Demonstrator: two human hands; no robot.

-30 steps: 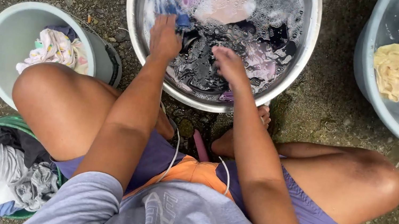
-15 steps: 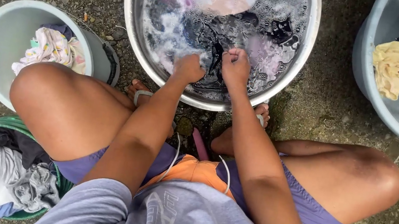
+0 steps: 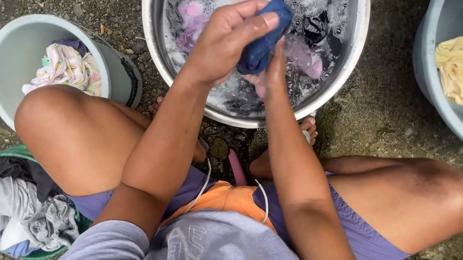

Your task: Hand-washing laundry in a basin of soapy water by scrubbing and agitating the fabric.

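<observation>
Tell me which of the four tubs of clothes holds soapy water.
The round metal basin directly ahead, under both hands: clothes soak there in suds. The pale bucket, the green basket and the grey-blue tub hold clothes without suds.

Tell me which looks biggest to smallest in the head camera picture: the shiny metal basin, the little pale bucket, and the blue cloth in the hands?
1. Metal basin, widest, though its top is cut off.
2. Pale bucket, clearly narrower.
3. Blue cloth, smallest, even though it is lifted nearer the camera, gripped by the left hand and right hand.
</observation>
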